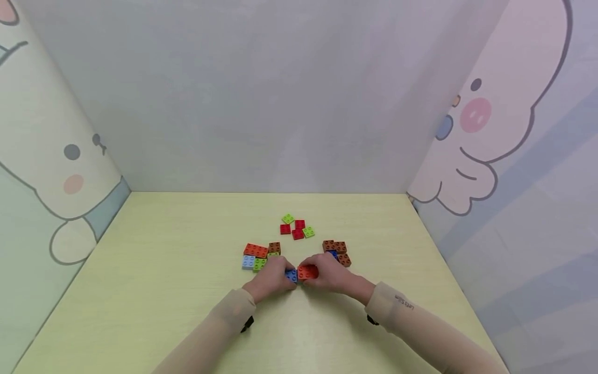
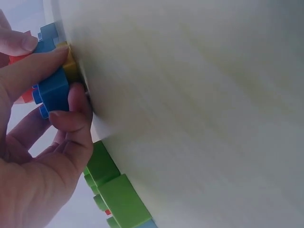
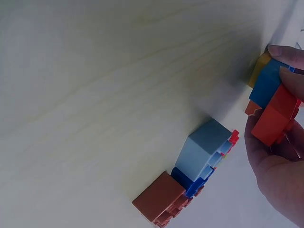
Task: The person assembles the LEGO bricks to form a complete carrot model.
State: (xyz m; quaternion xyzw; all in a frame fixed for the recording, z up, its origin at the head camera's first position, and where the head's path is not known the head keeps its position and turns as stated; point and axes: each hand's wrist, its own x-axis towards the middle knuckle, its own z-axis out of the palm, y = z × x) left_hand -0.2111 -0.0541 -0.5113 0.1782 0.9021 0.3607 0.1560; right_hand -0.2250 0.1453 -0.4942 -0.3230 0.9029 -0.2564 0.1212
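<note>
In the head view, the two hands meet over a small stack of toy building bricks at the table's near middle. My left hand [image 1: 273, 278] pinches a blue brick [image 2: 54, 92] between thumb and fingers. A yellow brick [image 2: 71, 66] lies beneath it, against the table. My right hand [image 1: 333, 272] grips a red brick [image 3: 275, 116] from both sides. This red brick sits over another blue brick face [image 3: 270, 80] in the right wrist view; whether it is fully pressed on cannot be told. Fingers hide much of the stack.
Left of the stack are an orange-red brick [image 1: 255, 250], a light blue brick [image 1: 248, 262], green bricks [image 1: 259, 265] and a brown brick [image 1: 274, 247]. Brown bricks [image 1: 340, 247] and a dark blue brick [image 3: 187, 180] lie right. Red [image 1: 299, 224] and lime bricks [image 1: 287, 218] lie farther back.
</note>
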